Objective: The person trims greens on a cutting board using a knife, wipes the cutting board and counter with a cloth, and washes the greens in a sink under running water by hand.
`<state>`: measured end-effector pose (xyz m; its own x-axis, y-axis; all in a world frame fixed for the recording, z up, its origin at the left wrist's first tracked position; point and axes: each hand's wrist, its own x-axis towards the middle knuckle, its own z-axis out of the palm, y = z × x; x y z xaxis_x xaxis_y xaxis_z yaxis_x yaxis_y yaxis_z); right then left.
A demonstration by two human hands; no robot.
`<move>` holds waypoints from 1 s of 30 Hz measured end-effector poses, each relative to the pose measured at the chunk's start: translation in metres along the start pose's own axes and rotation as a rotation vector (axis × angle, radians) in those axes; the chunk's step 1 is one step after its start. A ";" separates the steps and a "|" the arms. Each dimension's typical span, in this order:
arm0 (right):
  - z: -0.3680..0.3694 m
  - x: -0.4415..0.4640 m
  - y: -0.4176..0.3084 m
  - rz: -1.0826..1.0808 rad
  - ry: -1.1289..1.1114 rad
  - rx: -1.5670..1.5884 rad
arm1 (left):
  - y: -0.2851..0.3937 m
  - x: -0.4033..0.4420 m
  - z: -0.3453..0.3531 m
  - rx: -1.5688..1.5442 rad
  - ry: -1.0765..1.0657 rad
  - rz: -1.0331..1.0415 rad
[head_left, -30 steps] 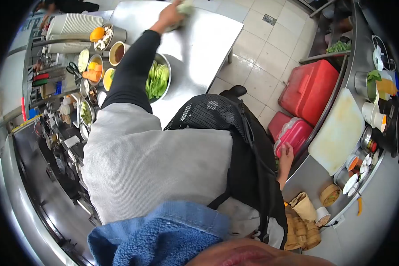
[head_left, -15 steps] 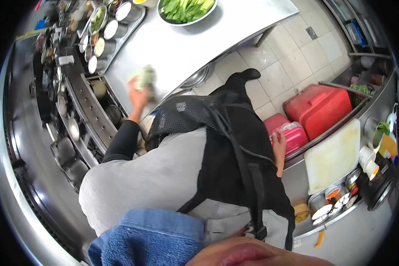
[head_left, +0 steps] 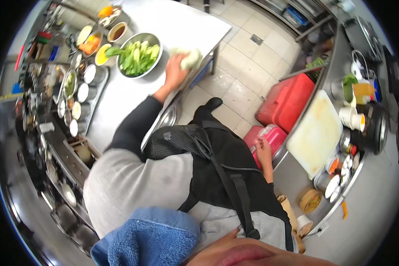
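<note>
On the metal table's right edge, my left hand (head_left: pixel 175 71) is closed on a pale cloth (head_left: pixel 192 59), blurred at its outer side. Just left of that hand stands a steel bowl (head_left: pixel 159 43) of green leafy vegetables (head_left: pixel 139 58). My right hand (head_left: pixel 264 150) hangs low by my side, in front of a pinkish-red box (head_left: pixel 275 138). Its fingers are loosely bent and apart, with nothing clearly seen in them; whether they touch the box I cannot tell.
Sauce and ingredient bowls (head_left: pixel 117 32) and metal tins (head_left: pixel 93 74) line the table's left side. A large red box (head_left: pixel 284 101) sits on the floor at right, beside a counter with a white cutting board (head_left: pixel 315 133). Stove and pans (head_left: pixel 68 195) lie at left.
My left hand has moved with the cloth from the table's near left part up along the edge to beside the bowl. The view has shifted; my right hand stays near the pinkish-red box.
</note>
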<state>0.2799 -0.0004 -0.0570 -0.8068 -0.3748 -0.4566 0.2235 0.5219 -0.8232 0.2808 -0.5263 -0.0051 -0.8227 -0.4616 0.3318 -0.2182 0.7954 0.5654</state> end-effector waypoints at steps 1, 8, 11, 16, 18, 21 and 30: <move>0.003 -0.013 0.001 0.008 0.022 -0.041 | 0.005 0.044 0.021 -0.020 -0.062 0.013; 0.004 -0.089 -0.017 0.024 0.391 -0.024 | -0.030 0.200 0.096 -0.169 -0.142 0.296; 0.003 -0.155 -0.049 0.115 0.804 0.130 | -0.069 0.222 0.083 0.236 -0.115 0.308; 0.029 -0.240 -0.031 0.423 1.352 0.079 | 0.097 0.194 0.033 0.073 0.057 0.365; 0.053 -0.256 -0.011 0.578 1.449 -0.073 | 0.174 0.165 0.055 -0.181 -0.123 0.177; 0.053 -0.260 0.000 0.774 1.485 -0.293 | 0.219 0.137 0.156 -0.280 -0.748 -0.169; 0.042 -0.276 0.071 0.811 1.567 0.020 | 0.387 -0.074 0.341 -1.072 -1.398 -0.665</move>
<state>0.5416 0.1078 -0.0030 -0.2145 0.9767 -0.0013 0.7938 0.1736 -0.5829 0.0782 -0.0497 -0.0685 -0.6519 0.4991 -0.5709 -0.7166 -0.1595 0.6790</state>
